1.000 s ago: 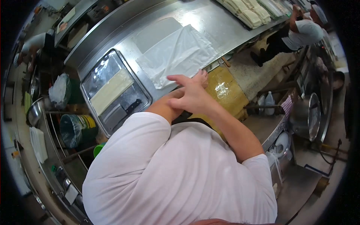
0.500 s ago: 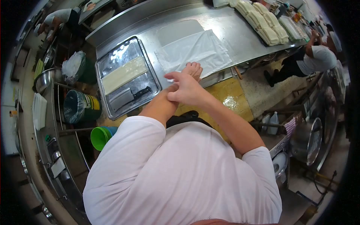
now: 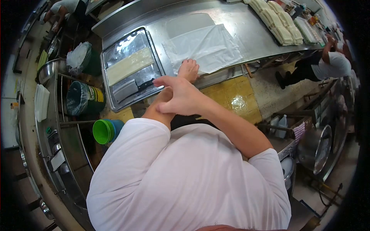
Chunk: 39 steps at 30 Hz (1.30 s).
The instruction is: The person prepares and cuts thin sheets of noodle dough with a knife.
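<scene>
My left hand [image 3: 189, 70] is over the front edge of the steel table, at the near corner of a thin white plastic sheet [image 3: 206, 45]. Its fingers are slightly bent and apart. Crossing over from the right, my right hand [image 3: 183, 96] curls round my left forearm [image 3: 156, 109], thumb on the near side. To the left of both hands lies a metal tray [image 3: 133, 41] holding a pale flat rectangular slab [image 3: 131, 66]. A cleaver [image 3: 125, 91] with a black handle rests in front of the slab, its handle end close to my right fingertips.
Stacked pale folded packs [image 3: 275, 21] occupy the table's far right. One person [image 3: 333, 65] stands at right, another [image 3: 67, 7] bends at far left. Bins, including a dark bucket [image 3: 81, 96], and a green pail [image 3: 103, 131] stand left. A large steel pot [image 3: 314, 148] is at right.
My left hand has slid left and toward me along the sheet's front edge. My right hand has shifted left and down along my left forearm. The view has tilted slightly downward.
</scene>
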Each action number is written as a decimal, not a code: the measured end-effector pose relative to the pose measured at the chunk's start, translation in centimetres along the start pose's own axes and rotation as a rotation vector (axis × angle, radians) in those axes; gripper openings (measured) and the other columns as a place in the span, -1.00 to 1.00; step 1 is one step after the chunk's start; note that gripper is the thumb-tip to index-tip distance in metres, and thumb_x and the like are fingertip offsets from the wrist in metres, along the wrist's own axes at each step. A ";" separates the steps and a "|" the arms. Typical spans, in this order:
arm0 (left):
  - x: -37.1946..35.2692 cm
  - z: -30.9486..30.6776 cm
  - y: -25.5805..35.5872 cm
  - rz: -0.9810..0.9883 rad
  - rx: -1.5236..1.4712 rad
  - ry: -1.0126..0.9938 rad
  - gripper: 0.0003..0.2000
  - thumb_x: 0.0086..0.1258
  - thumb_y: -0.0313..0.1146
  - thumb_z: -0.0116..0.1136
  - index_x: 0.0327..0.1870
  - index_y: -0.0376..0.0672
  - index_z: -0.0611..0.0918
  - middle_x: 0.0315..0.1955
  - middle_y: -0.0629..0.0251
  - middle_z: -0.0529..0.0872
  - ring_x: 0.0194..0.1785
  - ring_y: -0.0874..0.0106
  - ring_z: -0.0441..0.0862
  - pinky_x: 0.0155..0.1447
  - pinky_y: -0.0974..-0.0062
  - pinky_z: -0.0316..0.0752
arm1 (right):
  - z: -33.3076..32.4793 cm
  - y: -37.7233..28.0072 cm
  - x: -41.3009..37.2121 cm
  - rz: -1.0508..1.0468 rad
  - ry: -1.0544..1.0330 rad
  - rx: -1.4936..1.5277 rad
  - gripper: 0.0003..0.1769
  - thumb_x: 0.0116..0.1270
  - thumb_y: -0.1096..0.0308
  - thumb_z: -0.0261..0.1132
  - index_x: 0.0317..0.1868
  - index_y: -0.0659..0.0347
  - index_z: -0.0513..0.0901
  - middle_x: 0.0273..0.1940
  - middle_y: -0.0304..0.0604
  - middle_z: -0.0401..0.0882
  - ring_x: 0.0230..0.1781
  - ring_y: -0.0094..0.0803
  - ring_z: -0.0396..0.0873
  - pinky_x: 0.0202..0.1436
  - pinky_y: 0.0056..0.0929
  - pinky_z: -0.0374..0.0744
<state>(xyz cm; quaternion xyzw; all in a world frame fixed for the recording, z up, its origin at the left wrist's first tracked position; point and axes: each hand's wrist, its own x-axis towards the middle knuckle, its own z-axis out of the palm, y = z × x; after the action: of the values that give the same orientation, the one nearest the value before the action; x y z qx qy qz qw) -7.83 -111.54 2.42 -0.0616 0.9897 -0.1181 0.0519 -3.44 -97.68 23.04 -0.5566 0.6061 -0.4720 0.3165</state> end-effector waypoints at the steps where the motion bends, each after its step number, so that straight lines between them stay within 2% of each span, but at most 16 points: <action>1: -0.1 0.3 0.1 0.003 0.001 -0.001 -0.49 0.29 0.19 0.28 -0.04 -0.11 0.68 -0.06 0.28 0.64 0.11 0.32 0.55 0.12 0.33 0.42 | -0.1 1.3 0.2 0.087 -0.001 -0.038 -0.19 -0.04 0.20 0.45 0.27 0.42 0.55 0.13 0.22 0.66 0.14 -0.03 0.65 0.29 -0.28 0.55; 4: 0.0 0.7 0.3 0.029 0.088 -0.020 -0.50 0.26 0.20 0.29 -0.07 -0.09 0.69 -0.07 0.29 0.64 0.12 0.33 0.54 0.12 0.33 0.42 | -0.8 2.8 0.4 0.230 0.023 -0.072 -0.17 -0.05 0.18 0.46 0.27 0.41 0.55 0.13 0.21 0.66 0.14 -0.02 0.65 0.28 -0.28 0.56; 7: -0.4 -0.1 0.4 0.035 0.048 -0.004 -0.50 0.25 0.20 0.29 -0.08 -0.08 0.71 -0.08 0.29 0.63 0.11 0.34 0.54 0.12 0.34 0.42 | -0.3 1.1 -0.1 0.018 0.009 -0.017 -0.16 -0.06 0.19 0.46 0.28 0.39 0.55 0.13 0.22 0.65 0.13 0.00 0.65 0.26 -0.27 0.57; 10: 0.0 0.3 -0.3 0.054 0.028 0.001 -0.50 0.26 0.21 0.28 -0.10 -0.08 0.72 -0.09 0.28 0.63 0.11 0.34 0.54 0.13 0.33 0.42 | -0.1 2.3 0.4 0.081 -0.033 0.081 -0.16 -0.06 0.21 0.45 0.30 0.37 0.54 0.15 0.24 0.63 0.14 0.02 0.64 0.28 -0.24 0.56; 12: 0.2 0.8 -0.4 0.098 0.143 -0.041 -0.50 0.29 0.20 0.26 -0.10 -0.10 0.73 -0.08 0.26 0.63 0.12 0.32 0.53 0.16 0.32 0.41 | -1.5 3.4 1.2 0.239 0.008 -0.125 -0.18 -0.06 0.22 0.45 0.29 0.37 0.55 0.15 0.24 0.63 0.17 0.03 0.63 0.32 -0.25 0.53; 16: 0.0 0.4 -0.7 0.144 0.001 -0.057 -0.51 0.33 0.19 0.22 -0.11 -0.10 0.73 -0.06 0.25 0.63 0.12 0.31 0.53 0.17 0.32 0.40 | 0.0 -0.4 1.9 -0.044 0.029 -0.017 -0.23 -0.06 0.23 0.43 0.25 0.36 0.58 0.13 0.24 0.64 0.16 0.07 0.61 0.33 -0.23 0.51; 19: 1.7 5.1 -1.2 0.180 0.011 -0.077 -0.54 0.36 0.18 0.19 -0.13 -0.08 0.74 -0.07 0.23 0.64 0.13 0.31 0.54 0.18 0.34 0.40 | -1.3 4.6 3.0 0.131 0.052 -0.204 -0.25 -0.01 0.23 0.45 0.24 0.36 0.58 0.13 0.21 0.64 0.18 0.02 0.60 0.32 -0.25 0.51; 20: 3.1 11.4 -0.9 0.057 -0.312 0.128 -0.55 0.37 0.16 0.18 -0.16 -0.08 0.75 -0.08 0.24 0.66 0.08 0.32 0.57 0.12 0.34 0.42 | -2.1 7.2 3.3 0.230 0.096 -0.414 -0.25 0.02 0.22 0.47 0.25 0.35 0.57 0.13 0.18 0.64 0.18 -0.05 0.60 0.30 -0.28 0.52; 21: 3.6 14.8 -0.8 -0.071 -0.632 0.332 -0.57 0.38 0.15 0.17 -0.19 -0.08 0.75 -0.10 0.25 0.69 0.03 0.33 0.61 0.07 0.34 0.44 | -2.9 9.2 3.2 0.316 0.156 -0.297 -0.30 0.06 0.23 0.45 0.25 0.34 0.57 0.09 0.17 0.66 0.12 -0.04 0.63 0.25 -0.29 0.54; 22: 2.8 10.8 -0.8 -0.079 -0.636 0.329 -0.57 0.38 0.15 0.17 -0.19 -0.08 0.75 -0.10 0.25 0.69 0.03 0.33 0.61 0.07 0.34 0.44 | -4.0 11.3 3.0 0.399 0.213 -0.182 -0.34 0.10 0.24 0.43 0.24 0.33 0.58 0.05 0.16 0.69 0.06 -0.03 0.66 0.21 -0.30 0.57; 24: 0.8 1.9 -2.1 0.262 -0.102 0.042 -0.63 0.37 0.07 0.20 -0.19 -0.07 0.75 -0.10 0.21 0.72 0.05 0.33 0.63 0.04 0.34 0.46 | -5.5 16.4 2.7 0.365 0.435 -0.296 -0.45 0.20 0.32 0.35 0.23 0.31 0.58 -0.01 0.15 0.71 -0.09 -0.02 0.69 0.09 -0.30 0.61; 30: 1.2 1.6 -2.7 0.237 -0.381 0.048 -0.79 0.41 -0.13 0.15 -0.27 -0.05 0.68 -0.34 0.22 0.75 -0.14 0.21 0.71 0.07 0.27 0.50 | -7.8 22.4 0.5 0.558 0.375 -0.440 -0.65 0.31 0.28 0.26 0.00 0.32 0.67 -0.09 0.13 0.72 -0.03 0.12 0.64 0.14 -0.09 0.58; 32: 1.8 0.1 -3.1 0.186 -0.546 0.070 -0.77 0.43 -0.12 0.15 -0.28 -0.07 0.68 -0.38 0.20 0.75 -0.19 0.17 0.72 0.03 0.23 0.53 | -6.7 22.4 0.6 0.172 0.516 -0.691 -0.76 0.28 0.32 0.28 -0.09 0.21 0.72 -0.11 0.02 0.72 0.03 0.08 0.60 0.23 -0.07 0.50; 35: 2.4 -3.6 -4.2 0.123 -0.832 0.263 -0.77 0.43 -0.15 0.17 -0.28 -0.13 0.66 -0.39 0.16 0.76 -0.21 0.10 0.73 -0.09 0.11 0.57 | -7.6 23.2 3.0 0.042 0.505 -0.766 -0.77 0.19 0.34 0.35 -0.13 0.12 0.74 -0.09 -0.07 0.70 0.06 0.00 0.57 0.26 -0.08 0.45; 38: 2.6 -7.6 -6.2 0.109 -0.955 0.308 -0.76 0.34 -0.16 0.28 -0.23 -0.15 0.67 -0.35 0.13 0.77 -0.20 0.06 0.74 -0.15 0.06 0.61 | -12.1 25.1 3.0 0.310 0.448 -1.048 -0.69 0.11 0.33 0.38 -0.08 0.08 0.75 -0.16 -0.09 0.68 -0.02 -0.07 0.58 0.19 -0.12 0.46; 39: 2.4 -8.7 -7.0 0.080 -0.786 0.085 -0.74 0.30 -0.15 0.32 -0.22 -0.16 0.69 -0.34 0.12 0.77 -0.18 0.05 0.74 -0.11 0.09 0.62 | -13.6 25.2 2.4 0.321 0.462 -1.056 -0.69 0.11 0.33 0.38 -0.08 0.08 0.75 -0.16 -0.09 0.68 -0.02 -0.07 0.58 0.19 -0.12 0.46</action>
<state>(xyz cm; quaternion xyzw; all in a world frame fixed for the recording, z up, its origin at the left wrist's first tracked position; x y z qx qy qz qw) -10.48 -116.66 12.34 -0.0330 0.9624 0.2692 -0.0123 -25.74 -98.70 4.88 -0.4229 0.8884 -0.1618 -0.0757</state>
